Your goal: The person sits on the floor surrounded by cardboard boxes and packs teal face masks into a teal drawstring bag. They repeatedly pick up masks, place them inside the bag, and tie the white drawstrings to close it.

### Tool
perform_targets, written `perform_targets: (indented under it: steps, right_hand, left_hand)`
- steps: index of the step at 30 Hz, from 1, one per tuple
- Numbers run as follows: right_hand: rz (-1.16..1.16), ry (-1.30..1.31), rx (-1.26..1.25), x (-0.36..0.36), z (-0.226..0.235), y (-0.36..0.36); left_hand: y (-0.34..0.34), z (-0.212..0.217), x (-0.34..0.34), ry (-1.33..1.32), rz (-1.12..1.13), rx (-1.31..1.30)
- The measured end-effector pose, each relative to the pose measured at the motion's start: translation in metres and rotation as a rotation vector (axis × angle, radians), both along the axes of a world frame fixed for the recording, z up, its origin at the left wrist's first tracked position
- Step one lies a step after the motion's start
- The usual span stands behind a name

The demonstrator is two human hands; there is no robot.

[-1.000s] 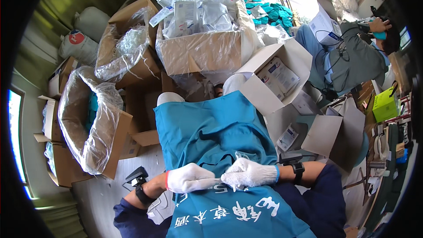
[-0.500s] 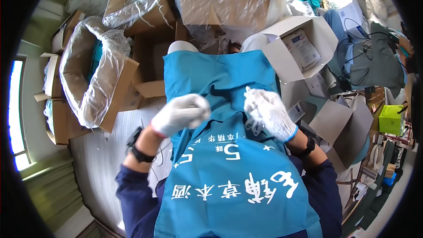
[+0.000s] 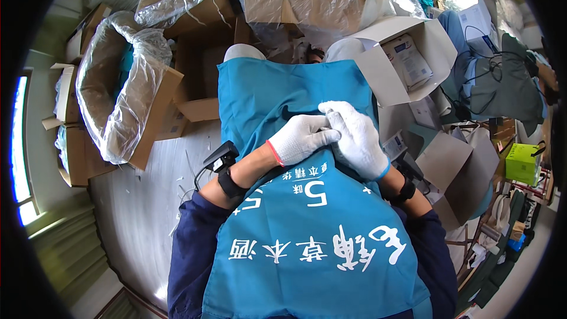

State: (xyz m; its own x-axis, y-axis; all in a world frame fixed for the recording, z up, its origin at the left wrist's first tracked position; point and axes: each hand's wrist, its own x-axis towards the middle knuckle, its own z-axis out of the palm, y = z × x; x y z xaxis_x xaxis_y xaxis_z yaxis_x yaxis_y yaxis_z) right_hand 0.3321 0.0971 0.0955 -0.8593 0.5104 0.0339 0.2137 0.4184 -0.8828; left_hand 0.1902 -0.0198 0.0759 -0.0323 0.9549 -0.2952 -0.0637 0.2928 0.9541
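Both hands wear white knit gloves and meet above the blue apron (image 3: 307, 201) spread over my lap. My left hand (image 3: 302, 138) has a red-edged cuff; its fingers are drawn together against the fingers of the other hand. Back upward, my right hand (image 3: 359, 140) has a blue-edged cuff and fingers curled in toward the left one. Anything pinched between them is hidden. Black bands circle both wrists, and a small black device (image 3: 222, 155) sits by the left one. White lettering covers the apron's near part.
Open cardboard boxes stand ahead, including a plastic-lined carton (image 3: 150, 124) at left and a large carton (image 3: 313, 3) holding clear bags. At right, a white box (image 3: 437, 53) contains flat packets. Further right are a grey cloth (image 3: 508, 85), cables and a green box (image 3: 523, 162).
My hands were apart over the apron; the left has moved right and the right has come inward, so they now touch. The view has shifted slightly.
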Motion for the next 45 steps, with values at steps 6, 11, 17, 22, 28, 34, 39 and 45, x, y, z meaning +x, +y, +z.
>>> perform_targets:
  steps: [6,11,17,22,28,34,39,45]
  right_hand:
    - [0.139,-0.092,-0.239,0.006,0.015,0.024]
    - [0.301,-0.227,-0.327,0.012,0.015,0.024]
    - [0.357,-0.336,-0.832,0.015,0.020,0.024]
    - [0.350,-0.316,-0.403,0.010,0.008,0.013]
    - [0.311,-0.422,-0.793,0.006,0.037,0.012]
    - [0.137,-0.151,-1.339,0.030,0.048,-0.005]
    - [0.012,-0.104,-1.277,0.065,-0.005,-0.022]
    - [0.104,-0.032,-1.276,0.075,-0.023,-0.041]
  left_hand:
    - [-0.004,0.013,-0.009,0.019,0.011,-0.042]
    - [-0.007,0.015,-0.015,-0.095,-0.101,-0.043]
    - [-0.014,0.010,-0.018,-0.231,-0.193,0.010]
    - [-0.014,0.011,-0.009,0.222,-0.139,0.003]
    - [-0.015,0.033,-0.014,0.046,-0.145,0.125]
    - [-0.013,0.056,-0.016,-0.136,-0.214,0.122]
    - [-0.044,0.063,-0.016,-0.186,-0.203,-0.070]
    - [-0.084,0.090,-0.016,0.002,-0.154,-0.050]
